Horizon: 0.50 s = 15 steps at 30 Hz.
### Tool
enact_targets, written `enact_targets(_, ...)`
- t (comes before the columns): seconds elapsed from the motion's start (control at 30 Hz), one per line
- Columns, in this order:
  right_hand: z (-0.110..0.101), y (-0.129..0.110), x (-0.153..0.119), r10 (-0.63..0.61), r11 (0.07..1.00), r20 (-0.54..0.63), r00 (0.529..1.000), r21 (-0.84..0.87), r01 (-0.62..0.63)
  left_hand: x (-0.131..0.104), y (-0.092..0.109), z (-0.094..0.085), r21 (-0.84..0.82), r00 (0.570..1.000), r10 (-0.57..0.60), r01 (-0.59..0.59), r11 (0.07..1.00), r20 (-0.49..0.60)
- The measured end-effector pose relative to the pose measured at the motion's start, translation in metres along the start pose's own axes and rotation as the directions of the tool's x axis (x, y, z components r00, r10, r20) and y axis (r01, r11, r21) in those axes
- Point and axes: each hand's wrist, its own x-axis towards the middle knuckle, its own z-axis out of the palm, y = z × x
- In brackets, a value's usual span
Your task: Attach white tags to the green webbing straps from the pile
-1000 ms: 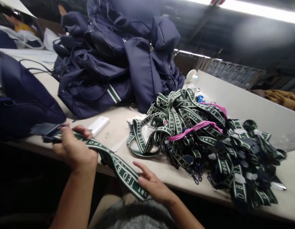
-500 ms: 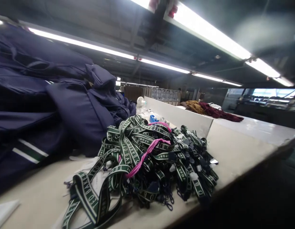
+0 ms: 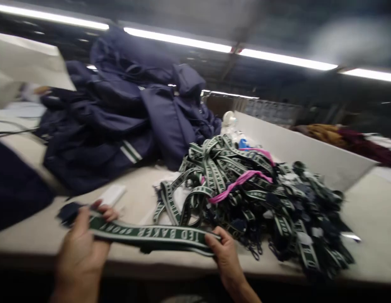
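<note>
A green strap (image 3: 151, 233) with white edges and woven white lettering is stretched between my hands above the table's front edge. My left hand (image 3: 88, 240) grips its left end, where a dark navy piece (image 3: 69, 212) sticks out past the fingers. Thumb and fingers of my right hand (image 3: 225, 254) pinch the other end. To the right lies a tangled heap of similar green straps (image 3: 214, 168), with a pink cloth tie (image 3: 241, 185) across it. Motion blurs the picture somewhat.
Behind, a large pile of navy garments (image 3: 119, 113) covers the left of the table (image 3: 372, 227). A white box-like object (image 3: 113, 195) lies near my left hand. A low white partition (image 3: 296, 145) runs behind the straps; maroon cloth (image 3: 356, 141) lies beyond it.
The view has swung left and down, so the heap and garments appear farther right. Both my hands have come into view, holding a strap between them.
</note>
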Motion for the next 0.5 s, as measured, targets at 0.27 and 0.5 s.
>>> enact_targets(0.27, -0.027, 0.022, 0.001, -0.063, 0.901, -0.110, 0.992, -0.433, 0.009, -0.002, -0.017, -0.035, -0.032, 0.992, 0.129, -0.129, 0.991, 0.009)
enact_targets(0.5, -0.010, 0.005, -0.004, 0.334, 0.777, 0.243, 0.910, -0.618, -0.120, 0.007, -0.020, -0.054, 0.050, 0.964, 0.259, -0.256, 0.965, -0.064)
